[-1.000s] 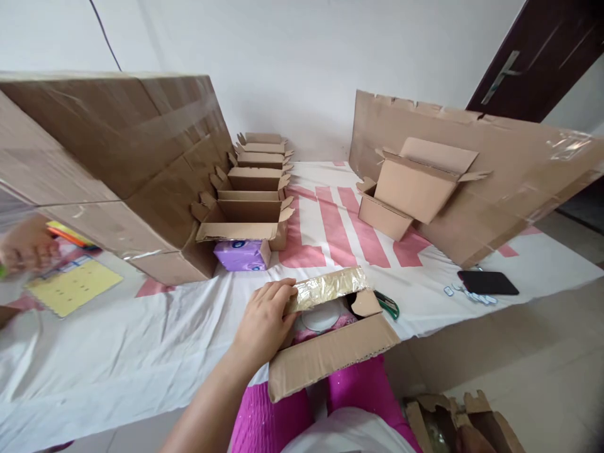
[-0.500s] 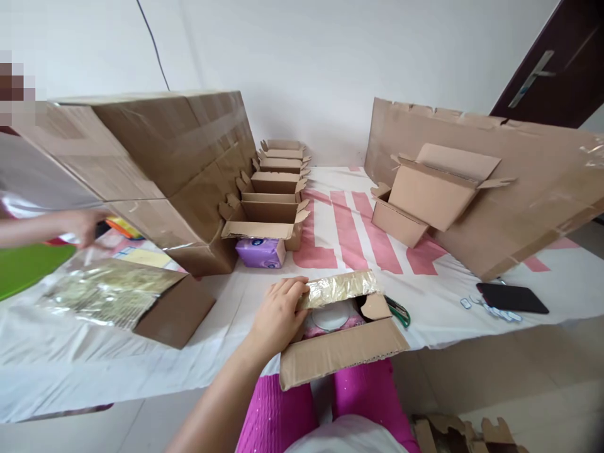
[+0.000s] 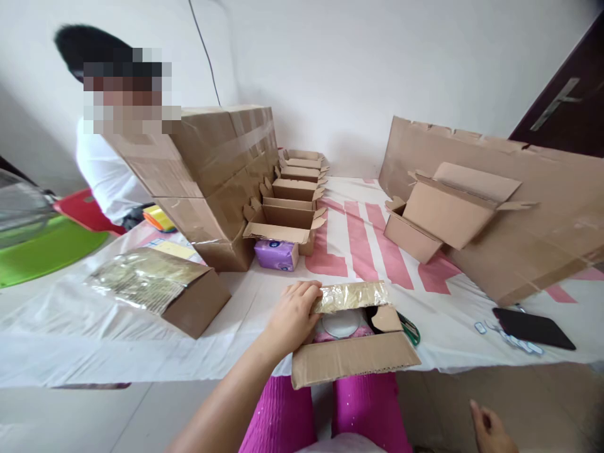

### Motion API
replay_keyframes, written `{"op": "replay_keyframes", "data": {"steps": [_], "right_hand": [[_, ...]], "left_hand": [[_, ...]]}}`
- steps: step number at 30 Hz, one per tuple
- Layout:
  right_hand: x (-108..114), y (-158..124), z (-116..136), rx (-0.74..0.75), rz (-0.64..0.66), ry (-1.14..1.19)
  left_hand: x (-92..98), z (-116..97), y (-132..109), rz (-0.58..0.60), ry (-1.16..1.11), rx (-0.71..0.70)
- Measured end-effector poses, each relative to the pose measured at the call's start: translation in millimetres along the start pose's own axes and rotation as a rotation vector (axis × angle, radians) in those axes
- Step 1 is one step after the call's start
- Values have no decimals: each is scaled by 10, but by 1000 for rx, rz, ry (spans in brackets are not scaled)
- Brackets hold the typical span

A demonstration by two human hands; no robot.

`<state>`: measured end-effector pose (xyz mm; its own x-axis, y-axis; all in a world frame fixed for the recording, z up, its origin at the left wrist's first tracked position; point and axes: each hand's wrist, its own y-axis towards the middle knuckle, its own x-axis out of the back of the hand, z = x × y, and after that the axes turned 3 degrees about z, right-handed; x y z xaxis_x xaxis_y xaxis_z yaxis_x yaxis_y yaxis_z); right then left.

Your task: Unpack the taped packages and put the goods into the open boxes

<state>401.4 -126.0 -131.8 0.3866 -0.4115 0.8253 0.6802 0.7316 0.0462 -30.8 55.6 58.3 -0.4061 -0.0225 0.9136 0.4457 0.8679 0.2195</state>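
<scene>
My left hand (image 3: 295, 321) grips the left edge of an open cardboard box (image 3: 356, 362) at the table's front edge, fingers bent over its back flap. Shiny tape covers that back flap. Inside the box I see something pink and a clear round piece, partly hidden by the flaps. Low at the right, past the table edge, my right hand (image 3: 491, 428) comes into view, its fingers apart and nothing seen in it. A green-handled cutter (image 3: 409, 328) lies against the box's right side.
Stacked large cartons (image 3: 217, 163) stand at the left, beside a row of open boxes (image 3: 287, 214) and a purple tissue pack (image 3: 276, 255). A taped box (image 3: 193, 302) lies at front left. Two boxes (image 3: 453, 207) lean at right, near a phone (image 3: 533, 327). A co-worker (image 3: 104, 163) sits far left.
My view has shifted left, bringing the co-worker into sight and their reaching hand back from the table. My right hand has appeared at the lower right. My left hand keeps its hold.
</scene>
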Motion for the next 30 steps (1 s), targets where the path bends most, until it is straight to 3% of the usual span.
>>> {"op": "replay_keyframes", "data": {"steps": [2, 4, 8, 11, 14, 16, 20, 30], "right_hand": [[47, 338, 326, 75, -46, 149], [174, 563, 821, 257, -64, 302], [491, 635, 2029, 856, 15, 355], [574, 507, 2770, 1213, 266, 269], [466, 363, 3219, 1350, 491, 107], [341, 287, 3378, 1376, 557, 21], [160, 213, 3490, 1363, 545, -32], [100, 253, 3496, 1277, 587, 154]], "left_hand": [[-2, -4, -2, 3, -2, 7], [-4, -8, -2, 5, -5, 18], [6, -25, -2, 4, -23, 28], [18, -32, -5, 3, -38, 21], [12, -20, -15, -6, -48, 5], [0, -6, -23, -16, -51, -5], [-10, 7, -32, -25, -52, -7], [23, -27, 1, -1, -52, 21]]}}
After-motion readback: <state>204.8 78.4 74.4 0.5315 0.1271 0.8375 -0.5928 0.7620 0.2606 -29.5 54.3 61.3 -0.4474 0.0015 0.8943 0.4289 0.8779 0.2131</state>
